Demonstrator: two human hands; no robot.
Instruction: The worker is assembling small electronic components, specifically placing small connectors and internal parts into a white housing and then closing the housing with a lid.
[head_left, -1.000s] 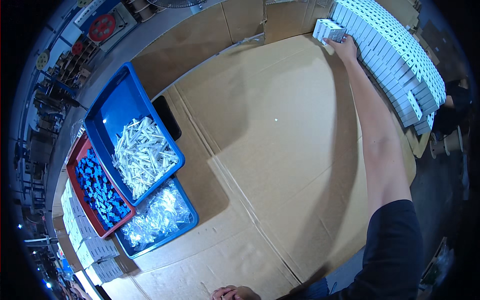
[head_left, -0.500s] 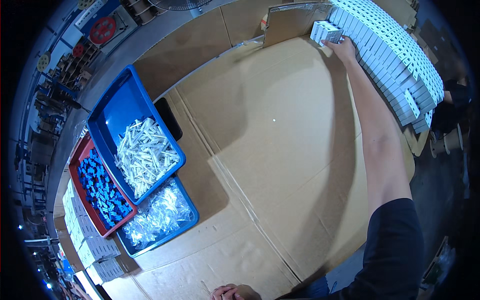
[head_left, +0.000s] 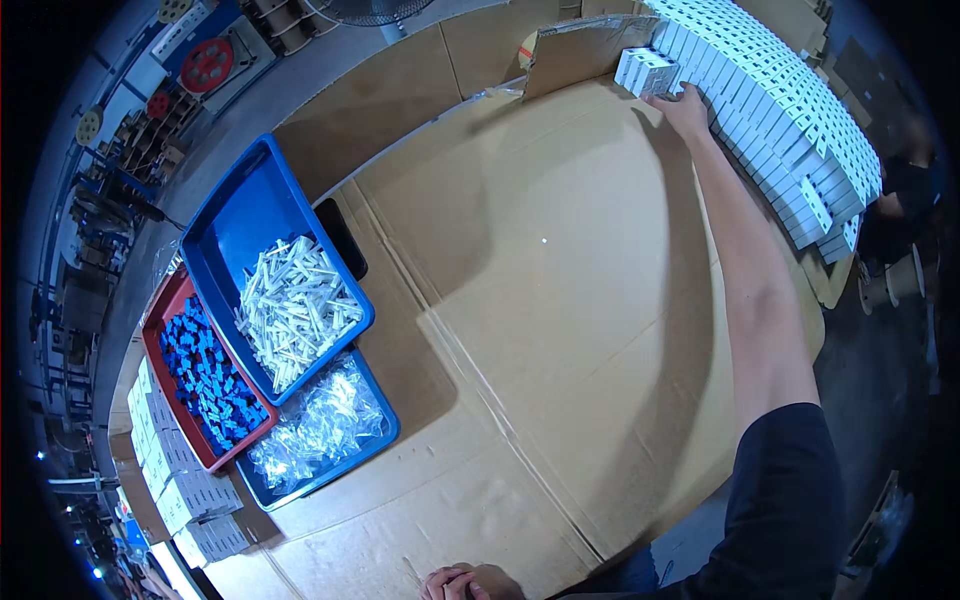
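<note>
A small group of white cardboard boxes (head_left: pixel 647 70) is touched by the right hand (head_left: pixel 685 104), which is stretched far across the flat brown cardboard table top (head_left: pixel 560 300). The fingers lie on the side of the boxes, but it cannot be told whether they are closed around them or only pressed against them. The small group sits at the far end of a long stacked wall of the same white boxes (head_left: pixel 790 130), right beside it, along the right edge of the table.

The left hand (head_left: pixel 470 582) is seen only at the bottom edge. It is curled shut and nothing is seen in it.

A lot looks done, since the wall is many boxes long and several rows high. More looks left to be made. The big blue plastic bin (head_left: pixel 240 230) is partly filled with white sticks (head_left: pixel 295 310), the red plastic bin (head_left: pixel 165 330) is filled with small blue pieces (head_left: pixel 210 375), and the lower blue bin (head_left: pixel 375 445) is filled with clear plastic bags (head_left: pixel 320 425). More white boxes (head_left: pixel 185 495) are piled at the left.
</note>
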